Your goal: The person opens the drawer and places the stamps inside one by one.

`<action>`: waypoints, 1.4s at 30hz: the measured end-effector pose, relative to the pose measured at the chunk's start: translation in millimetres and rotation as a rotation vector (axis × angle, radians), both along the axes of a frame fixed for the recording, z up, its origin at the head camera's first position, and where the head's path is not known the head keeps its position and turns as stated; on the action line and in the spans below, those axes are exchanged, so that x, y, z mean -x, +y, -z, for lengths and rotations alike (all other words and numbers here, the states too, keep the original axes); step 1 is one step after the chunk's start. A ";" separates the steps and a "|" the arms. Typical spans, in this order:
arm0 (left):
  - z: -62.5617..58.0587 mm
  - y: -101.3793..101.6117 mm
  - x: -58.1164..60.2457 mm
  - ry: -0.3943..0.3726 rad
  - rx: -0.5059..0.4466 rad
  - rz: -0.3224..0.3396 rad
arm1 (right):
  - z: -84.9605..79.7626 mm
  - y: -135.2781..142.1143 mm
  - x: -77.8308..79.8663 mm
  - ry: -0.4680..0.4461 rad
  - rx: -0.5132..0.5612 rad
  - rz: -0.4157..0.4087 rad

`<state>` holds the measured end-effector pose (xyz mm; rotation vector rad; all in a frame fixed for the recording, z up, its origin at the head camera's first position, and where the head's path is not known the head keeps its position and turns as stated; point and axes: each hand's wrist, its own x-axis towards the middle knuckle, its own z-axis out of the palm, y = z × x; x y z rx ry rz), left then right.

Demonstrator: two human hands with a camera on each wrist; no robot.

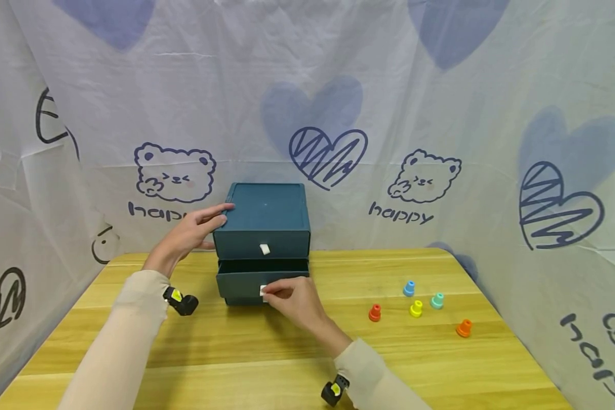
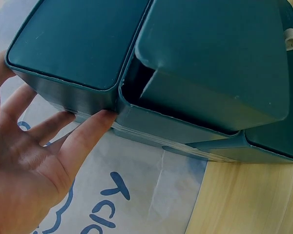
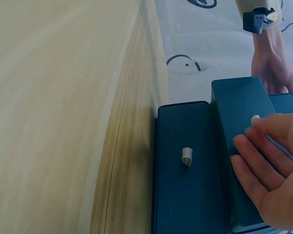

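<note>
A dark teal drawer cabinet (image 1: 266,208) stands at the back of the wooden table. Its middle drawer (image 1: 236,283) is pulled partly out, with a dark gap above its front; the drawers above and below it are closed. My right hand (image 1: 299,304) pinches the small white knob (image 3: 255,118) of that drawer between thumb and fingertips. At the cabinet's left side, my left hand (image 1: 192,230) rests with spread, extended fingers along the upper edge and side wall. In the left wrist view its fingertips (image 2: 105,115) touch the cabinet shell beside the top drawer.
On the right of the table (image 1: 389,364) stand several small cone-shaped pieces: a red one (image 1: 374,312), a blue one (image 1: 409,288), a yellow one (image 1: 415,309), a mint one (image 1: 437,300) and an orange one (image 1: 463,328). A printed white cloth (image 1: 246,114) hangs behind the cabinet.
</note>
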<state>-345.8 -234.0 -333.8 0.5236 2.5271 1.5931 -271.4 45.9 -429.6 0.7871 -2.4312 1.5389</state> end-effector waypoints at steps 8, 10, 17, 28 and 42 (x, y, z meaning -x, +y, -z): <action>0.5 0.2 -0.3 -0.001 -0.008 -0.003 | 0.7 1.7 -7.7 0.020 -0.003 -0.020; 0.5 0.2 -0.3 0.001 -0.008 -0.004 | 0.2 2.0 -9.9 0.021 0.000 -0.025; 0.4 0.1 0.3 -0.004 -0.008 -0.005 | -1.5 2.9 -17.9 0.014 0.012 -0.033; 0.3 -0.1 0.4 -0.010 -0.004 -0.011 | -0.4 4.2 -25.9 -0.015 0.009 -0.044; 1.9 0.1 1.5 -0.021 -0.026 -0.011 | -4.3 6.7 -35.5 -0.020 -0.008 -0.068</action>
